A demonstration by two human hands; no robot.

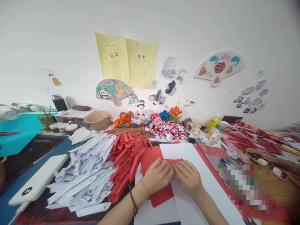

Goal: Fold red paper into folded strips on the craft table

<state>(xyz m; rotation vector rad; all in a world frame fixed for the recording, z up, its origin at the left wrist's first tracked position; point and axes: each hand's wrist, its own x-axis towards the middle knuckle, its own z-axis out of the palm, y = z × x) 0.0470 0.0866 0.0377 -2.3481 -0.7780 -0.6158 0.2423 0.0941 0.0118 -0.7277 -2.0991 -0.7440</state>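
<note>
Close together in front of me, both hands are closed on a small piece of red paper [174, 161], its top edge showing between them. My left hand [160, 175], a dark cord on its wrist, has curled fingers. The fingers of my right hand [190, 177] bend down onto the paper; the fingertips are partly hidden. Beneath lie red sheets [161, 197] and white sheets [208, 181]. To the left are a pile of folded red paper strips [127, 156] and a larger pile of folded white strips [86, 175].
A white power bank [39, 179] lies at left. Behind are a round tan bowl [97, 120], red-and-white paper flowers [170, 129] and a yellow bottle [213, 123]. At right, another person's hand [269, 157] is beside red strips [248, 136].
</note>
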